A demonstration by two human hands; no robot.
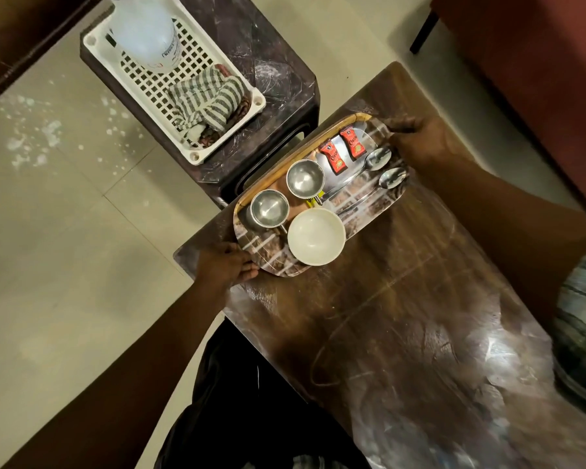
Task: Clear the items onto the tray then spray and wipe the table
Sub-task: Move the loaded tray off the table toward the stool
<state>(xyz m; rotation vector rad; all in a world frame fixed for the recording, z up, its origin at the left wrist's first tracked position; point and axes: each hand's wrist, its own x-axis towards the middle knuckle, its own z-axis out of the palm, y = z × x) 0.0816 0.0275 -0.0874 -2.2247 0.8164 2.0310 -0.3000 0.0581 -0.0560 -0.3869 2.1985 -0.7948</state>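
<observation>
An oval patterned tray (366, 221) sits at the far left corner of the brown table (403, 333). On it are a white bowl (316, 236), two steel cups (269, 208) (305, 179), two spoons (376, 160), and two red sachets (352, 142) on a steel plate. My left hand (225, 267) grips the tray's near end. At the tray's far end my right hand (423, 138) holds the rim. A spray bottle (146, 32) and a striped cloth (203, 99) lie in a white basket (197, 154).
The white basket rests on a dark side stool (278, 72) just left of the table. A reddish sofa (528, 62) stands beyond the table at the right. Pale tiled floor (65, 214) lies to the left. My dark trousers show below the table edge.
</observation>
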